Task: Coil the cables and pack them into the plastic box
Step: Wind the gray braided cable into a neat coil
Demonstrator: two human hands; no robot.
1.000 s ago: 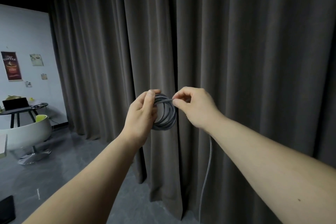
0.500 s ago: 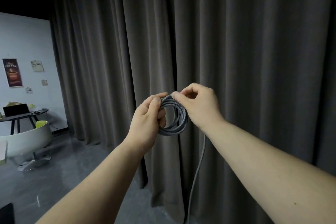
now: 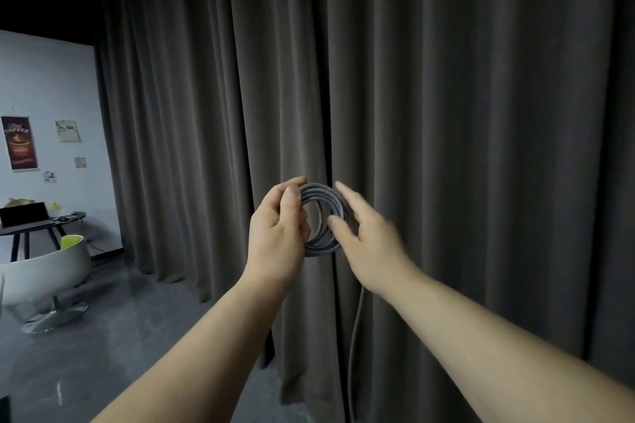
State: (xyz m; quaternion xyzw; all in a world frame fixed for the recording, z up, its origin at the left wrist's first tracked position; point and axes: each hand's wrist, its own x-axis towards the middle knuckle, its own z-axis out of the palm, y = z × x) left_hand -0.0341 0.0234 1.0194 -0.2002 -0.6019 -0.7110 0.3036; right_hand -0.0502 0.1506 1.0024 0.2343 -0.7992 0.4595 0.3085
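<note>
The coiled cable, grey and braided, is held upright in mid-air before the dark curtain, between both hands. The left hand grips the coil's left side: thumb laid across the front of the loops, fingers curled behind. The right hand is spread, fingers straight and motion-blurred, lying against the coil's right side; the thumb touches the loops near the inner opening. A loose cable tail hangs down below the right wrist.
</note>
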